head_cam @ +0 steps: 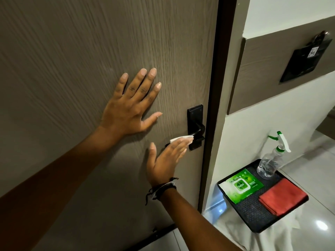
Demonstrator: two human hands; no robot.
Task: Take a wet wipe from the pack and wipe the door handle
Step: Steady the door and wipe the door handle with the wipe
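Note:
A black lever door handle (196, 124) sits on its black plate near the right edge of the brown wood-grain door (90, 42). My right hand (166, 160) presses a white wet wipe (181, 138) against the lever with its fingertips, fingers stretched out. My left hand (130, 105) lies flat on the door with fingers spread, up and to the left of the handle. The green wet wipe pack (242, 185) lies on a black tray at the lower right.
The black tray (253, 214) rests on the pale floor right of the door frame (217, 87), holding a clear spray bottle (272, 160) and a folded red cloth (282, 196). A dark panel with a tag (306, 60) hangs on the wall.

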